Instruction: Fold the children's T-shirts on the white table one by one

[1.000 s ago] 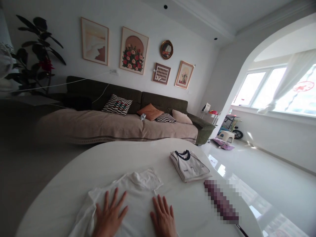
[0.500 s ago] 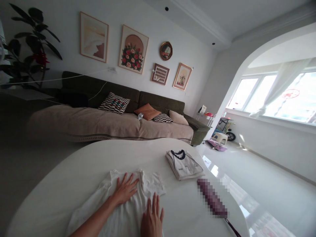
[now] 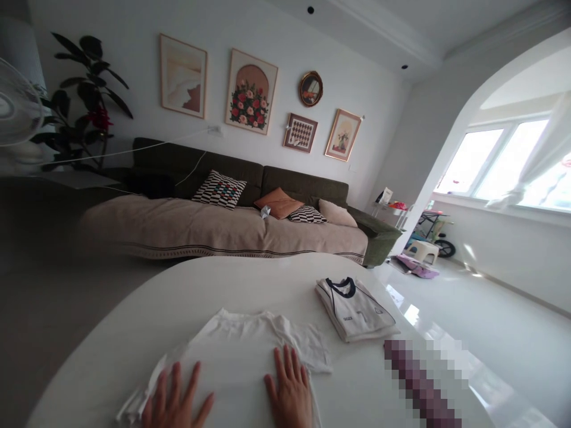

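Note:
A white T-shirt (image 3: pixel 241 345) lies spread on the white table, its short sleeve out to the right and its lower part cut off by the frame's bottom edge. My left hand (image 3: pixel 176 398) rests flat on the left side of the shirt, fingers spread. On its right side, near the sleeve, my right hand (image 3: pixel 289 383) lies palm down with fingers stretched out. Neither hand grips anything. To the right sits a folded white shirt (image 3: pixel 359 309) with a dark collar.
The round white table (image 3: pixel 147 309) fills the foreground. At its right edge lies a blurred-out purple item (image 3: pixel 422 383). Beyond stands a green sofa (image 3: pixel 303 181) with a beige cover and several cushions. A fan (image 3: pixel 18 107) and a plant (image 3: pixel 87 89) are at the left.
My left hand has moved from the shirt's upper part down to its left side. My right hand has shifted slightly. The shirt looks flatter, and the camera has turned a little left.

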Demonstrator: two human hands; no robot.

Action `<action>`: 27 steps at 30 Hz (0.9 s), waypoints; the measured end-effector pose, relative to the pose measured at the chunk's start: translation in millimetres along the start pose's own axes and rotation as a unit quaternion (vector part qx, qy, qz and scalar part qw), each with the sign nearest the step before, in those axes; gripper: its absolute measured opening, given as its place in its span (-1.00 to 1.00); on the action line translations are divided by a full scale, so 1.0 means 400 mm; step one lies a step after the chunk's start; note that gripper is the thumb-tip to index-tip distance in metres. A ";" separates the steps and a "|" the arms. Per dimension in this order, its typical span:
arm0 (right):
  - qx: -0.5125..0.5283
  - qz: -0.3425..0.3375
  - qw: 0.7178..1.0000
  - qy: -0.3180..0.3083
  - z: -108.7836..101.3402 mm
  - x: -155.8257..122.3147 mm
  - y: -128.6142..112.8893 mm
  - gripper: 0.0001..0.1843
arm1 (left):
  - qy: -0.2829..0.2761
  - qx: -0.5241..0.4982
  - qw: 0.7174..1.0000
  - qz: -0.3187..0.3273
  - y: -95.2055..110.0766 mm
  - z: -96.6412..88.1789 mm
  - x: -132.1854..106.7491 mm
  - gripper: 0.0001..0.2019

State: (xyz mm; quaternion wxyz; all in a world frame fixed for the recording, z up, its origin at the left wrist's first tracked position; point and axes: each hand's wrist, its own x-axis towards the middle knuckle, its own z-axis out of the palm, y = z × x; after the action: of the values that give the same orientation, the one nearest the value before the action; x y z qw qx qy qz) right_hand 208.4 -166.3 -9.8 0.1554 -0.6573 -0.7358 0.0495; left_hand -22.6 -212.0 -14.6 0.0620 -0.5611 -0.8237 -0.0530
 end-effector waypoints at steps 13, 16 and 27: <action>-0.053 0.026 0.998 0.022 -0.002 0.176 0.041 -0.41 | 0.009 -0.048 0.996 0.075 0.144 0.004 0.233 -0.39; -0.060 0.027 0.998 0.021 -0.002 0.214 0.043 -0.41 | 0.009 -0.051 0.996 0.075 0.166 0.014 0.263 -0.39; -0.064 0.012 0.998 -0.011 -0.002 0.295 0.069 -0.41 | 0.020 -0.081 0.995 0.062 0.204 0.011 0.308 -0.39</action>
State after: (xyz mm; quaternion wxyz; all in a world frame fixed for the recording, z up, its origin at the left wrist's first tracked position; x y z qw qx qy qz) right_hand 224.5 -46.7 2.7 0.1038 -0.6742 -0.7311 0.0112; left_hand 8.6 -68.6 2.5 0.0359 -0.6132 -0.7789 -0.1264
